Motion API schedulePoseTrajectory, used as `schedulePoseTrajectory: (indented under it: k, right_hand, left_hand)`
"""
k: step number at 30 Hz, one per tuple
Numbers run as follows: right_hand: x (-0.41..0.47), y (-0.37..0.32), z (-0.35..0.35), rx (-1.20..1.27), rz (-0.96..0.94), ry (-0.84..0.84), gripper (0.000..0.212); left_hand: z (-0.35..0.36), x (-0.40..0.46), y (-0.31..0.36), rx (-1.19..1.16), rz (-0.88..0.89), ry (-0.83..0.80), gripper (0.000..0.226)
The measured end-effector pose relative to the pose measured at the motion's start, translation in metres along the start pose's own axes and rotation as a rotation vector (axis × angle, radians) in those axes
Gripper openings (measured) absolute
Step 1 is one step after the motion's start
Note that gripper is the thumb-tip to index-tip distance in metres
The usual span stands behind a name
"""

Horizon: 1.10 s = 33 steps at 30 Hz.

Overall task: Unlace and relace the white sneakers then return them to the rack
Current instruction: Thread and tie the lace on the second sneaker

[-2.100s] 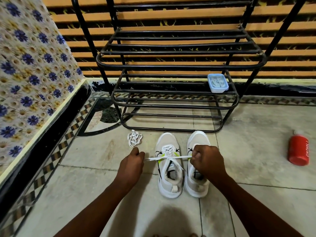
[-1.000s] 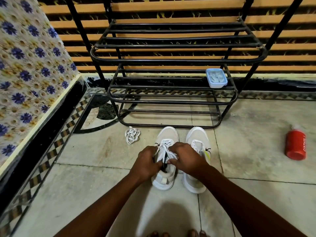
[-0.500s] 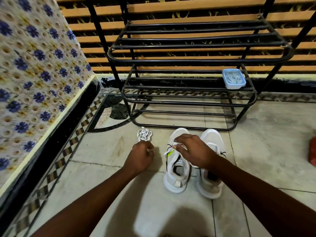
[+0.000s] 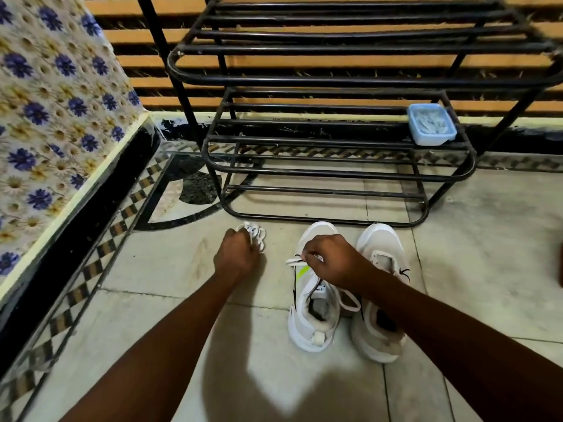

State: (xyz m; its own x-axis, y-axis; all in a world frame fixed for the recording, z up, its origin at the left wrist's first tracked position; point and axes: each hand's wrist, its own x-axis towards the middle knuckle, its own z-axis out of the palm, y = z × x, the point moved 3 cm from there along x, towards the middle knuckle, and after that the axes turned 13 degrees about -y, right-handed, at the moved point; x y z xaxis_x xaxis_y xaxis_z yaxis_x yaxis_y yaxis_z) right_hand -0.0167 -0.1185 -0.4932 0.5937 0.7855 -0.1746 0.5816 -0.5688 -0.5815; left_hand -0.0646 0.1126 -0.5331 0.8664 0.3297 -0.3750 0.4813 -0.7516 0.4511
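Reaching out at the left, the left hand [image 4: 236,255] closes on the loose bundled white lace [image 4: 257,236], likely for the unlaced right-side white sneaker [image 4: 380,293]. Right hand [image 4: 330,258] pinches the tied lace [image 4: 293,262] on the left-side white sneaker [image 4: 313,312]. Pale tiled floor [image 4: 487,254]; black metal rack [image 4: 335,175] beyond.

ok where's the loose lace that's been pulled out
In the head view the loose lace lies bunched on the floor tiles left of the two sneakers, just in front of the rack's bottom bar, with the left hand on it.
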Motion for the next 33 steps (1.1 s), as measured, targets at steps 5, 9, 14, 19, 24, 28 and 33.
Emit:
schedulePoseTrajectory:
  k: [5, 9, 14, 19, 24, 28, 33]
  right_hand:
    - [0.0, -0.001, 0.0, 0.038, 0.038, -0.021, 0.02]
    - [-0.001, -0.009, -0.007, 0.205, 0.062, 0.14, 0.035]
    - [-0.001, -0.062, -0.044, 0.471, -0.066, 0.2, 0.079]
    - [0.004, -0.092, -0.053, 0.892, -0.113, 0.053, 0.066]
    - [-0.012, -0.098, -0.052, 1.006, -0.179, 0.091, 0.028]
    - [-0.013, -0.089, -0.051, 0.9, -0.104, 0.158, 0.012]
    - [-0.006, -0.067, -0.052, 0.58, -0.02, 0.263, 0.013]
  left_hand:
    - [-0.013, -0.003, 0.015, -0.223, 0.12, 0.127, 0.028]
    - [-0.037, -0.037, 0.034, -0.56, 0.295, 0.151, 0.016]
    - [-0.072, -0.085, 0.058, -0.676, 0.546, -0.013, 0.015]
    - [-0.095, -0.108, 0.069, -0.692, 0.601, 0.038, 0.012]
    - [-0.096, -0.106, 0.059, -0.691, 0.571, 0.076, 0.009]
    - [-0.084, -0.108, 0.058, -0.702, 0.559, 0.061, 0.007]
    - [-0.073, -0.105, 0.051, -0.705, 0.515, 0.11, 0.009]
